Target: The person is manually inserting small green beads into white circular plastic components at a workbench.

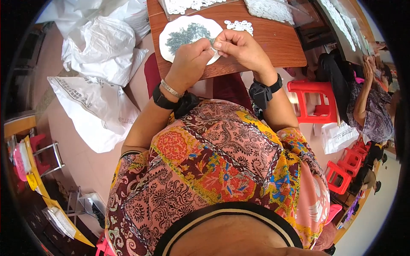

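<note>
My left hand [191, 61] and my right hand [244, 47] meet fingertip to fingertip over the near right rim of a white scalloped plate [165, 48]. Both are closed in a pinch. A tiny white piece [214, 50] shows at the left fingertips; its exact shape is too small to tell. What the right thumb and forefinger grip is hidden. On the plate lies a loose heap of small, thin dark grey pieces [183, 37]. Just beyond my right hand, a small pile of white ring-like pieces [239, 26] rests on the brown wooden table [273, 49].
More white pieces fill a clear tray [188, 7] and a second batch [269, 10] at the table's far side. White sacks [100, 49] stand on the floor at left. A red stool [314, 100] is at right, near another person [369, 100].
</note>
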The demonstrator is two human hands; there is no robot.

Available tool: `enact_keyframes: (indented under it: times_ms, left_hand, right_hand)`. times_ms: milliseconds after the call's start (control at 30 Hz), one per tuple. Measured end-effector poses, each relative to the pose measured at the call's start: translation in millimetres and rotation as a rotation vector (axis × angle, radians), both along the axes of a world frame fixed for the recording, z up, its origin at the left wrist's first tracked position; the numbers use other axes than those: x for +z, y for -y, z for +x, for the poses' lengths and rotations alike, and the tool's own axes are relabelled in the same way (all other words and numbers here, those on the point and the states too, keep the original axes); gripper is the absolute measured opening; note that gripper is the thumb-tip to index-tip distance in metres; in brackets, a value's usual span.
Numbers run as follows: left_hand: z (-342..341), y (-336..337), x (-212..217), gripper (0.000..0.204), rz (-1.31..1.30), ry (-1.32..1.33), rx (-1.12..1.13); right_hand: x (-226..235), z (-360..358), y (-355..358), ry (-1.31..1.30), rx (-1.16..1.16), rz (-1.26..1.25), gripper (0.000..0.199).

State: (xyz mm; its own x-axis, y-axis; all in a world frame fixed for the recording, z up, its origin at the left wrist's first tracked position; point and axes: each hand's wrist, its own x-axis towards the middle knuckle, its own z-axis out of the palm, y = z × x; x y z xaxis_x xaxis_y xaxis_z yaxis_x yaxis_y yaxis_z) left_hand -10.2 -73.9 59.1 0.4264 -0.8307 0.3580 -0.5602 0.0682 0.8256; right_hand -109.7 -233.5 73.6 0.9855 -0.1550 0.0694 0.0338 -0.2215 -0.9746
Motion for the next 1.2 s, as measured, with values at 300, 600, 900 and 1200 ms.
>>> enact_keyframes:
  times_ms: [300, 600, 900, 1200]
  left_hand:
    - [-1.0, 1.2, -3.2, 0.019, -0.017, 0.034, 0.025]
    - [-0.7, -1.5, -8.9, 0.019, 0.016, -0.060, 0.023]
    - [16.6, -1.1, -8.2, 0.019, 0.038, -0.333, 0.004]
    - [11.2, -1.1, -10.3, 0.017, 0.029, -0.351, 0.037]
  right_hand:
    - [-1.1, -0.5, -3.3, -0.012, -0.037, -0.061, 0.021]
    - [-5.7, -0.8, -13.2, 0.011, -0.077, -0.115, 0.022]
    - [-5.3, -3.4, -9.0, 0.026, -0.130, 0.134, 0.021]
    - [-14.3, -4.9, -24.8, -0.005, -0.113, 0.189, 0.015]
